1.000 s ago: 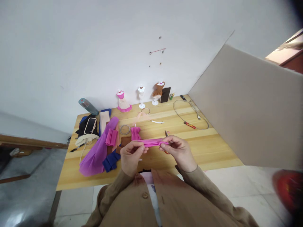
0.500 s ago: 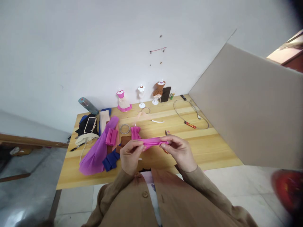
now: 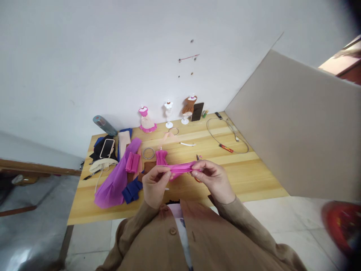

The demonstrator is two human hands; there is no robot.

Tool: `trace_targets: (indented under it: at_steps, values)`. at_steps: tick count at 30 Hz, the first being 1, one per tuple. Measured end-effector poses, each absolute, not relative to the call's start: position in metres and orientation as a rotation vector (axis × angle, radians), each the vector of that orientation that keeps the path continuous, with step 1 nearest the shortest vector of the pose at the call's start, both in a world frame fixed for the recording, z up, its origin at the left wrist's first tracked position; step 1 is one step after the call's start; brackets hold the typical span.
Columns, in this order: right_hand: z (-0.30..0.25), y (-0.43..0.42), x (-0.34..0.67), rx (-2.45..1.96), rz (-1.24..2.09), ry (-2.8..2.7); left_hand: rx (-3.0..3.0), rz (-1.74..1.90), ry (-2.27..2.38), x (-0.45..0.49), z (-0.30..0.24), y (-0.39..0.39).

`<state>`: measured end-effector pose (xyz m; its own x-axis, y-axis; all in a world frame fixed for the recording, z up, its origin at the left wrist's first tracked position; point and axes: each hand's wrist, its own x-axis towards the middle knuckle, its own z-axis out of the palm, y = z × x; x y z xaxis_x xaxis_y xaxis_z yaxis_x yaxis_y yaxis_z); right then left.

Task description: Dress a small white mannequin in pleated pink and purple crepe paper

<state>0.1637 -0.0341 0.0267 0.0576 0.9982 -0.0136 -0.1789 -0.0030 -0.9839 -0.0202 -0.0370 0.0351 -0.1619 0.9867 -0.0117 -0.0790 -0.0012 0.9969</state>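
A folded strip of pink crepe paper (image 3: 182,169) is stretched between my two hands above the front of the table. My left hand (image 3: 154,185) pinches its left end between thumb and fingers. At the other end, my right hand (image 3: 216,182) pinches it the same way. Just behind the strip stands a small form in a pleated pink dress (image 3: 161,157), its lower part hidden. Scissors (image 3: 198,179) with orange handles lie partly covered beneath my right hand.
Purple paper (image 3: 120,180), a pink folded piece (image 3: 133,163) and blue paper (image 3: 132,190) lie at left, near a phone (image 3: 107,148). Along the wall stand dressed mini mannequins, one in pink and cream (image 3: 147,120), one in brown (image 3: 189,107). A looped cable (image 3: 208,130) lies at right.
The fingers of my right hand have shifted slightly on the strip, and its right end looks more tightly gathered. My left hand keeps its pinch.
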Motion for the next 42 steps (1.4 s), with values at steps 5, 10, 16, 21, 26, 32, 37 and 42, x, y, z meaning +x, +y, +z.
trace_targets:
  at_steps: [5, 10, 16, 21, 26, 32, 37, 42]
  values:
    - [0.0264, -0.034, 0.1635, -1.124, 1.289, -1.014, 1.132, 1.385, 1.247, -0.0203, 0.0375, -0.0379]
    - [0.0269, -0.0358, 0.1629, -1.139, 1.224, -1.041, 1.168, 1.417, 1.254, -0.0196, 0.0405, -0.0376]
    - [0.0273, -0.0367, 0.1629, -1.131, 1.197, -1.029, 1.179, 1.406, 1.27, -0.0193, 0.0413, -0.0386]
    - [0.0312, -0.0367, 0.1628, -1.145, 1.283, -1.008, 1.239, 1.398, 1.28, -0.0191, 0.0427, -0.0388]
    - [0.0302, -0.0382, 0.1631, -1.116, 1.293, -1.006, 1.21, 1.405, 1.317, -0.0178, 0.0435, -0.0404]
    - [0.0269, -0.0395, 0.1618, -1.091, 1.17, -1.04, 1.189, 1.379, 1.305, -0.0179, 0.0436, -0.0431]
    - [0.0265, -0.0412, 0.1601, -1.116, 1.127, -1.045, 1.125, 1.374, 1.281, -0.0182, 0.0396, -0.0439]
    - [0.0267, -0.0419, 0.1582, -1.108, 1.116, -1.009, 1.016, 1.346, 1.249, -0.0176, 0.0346, -0.0437]
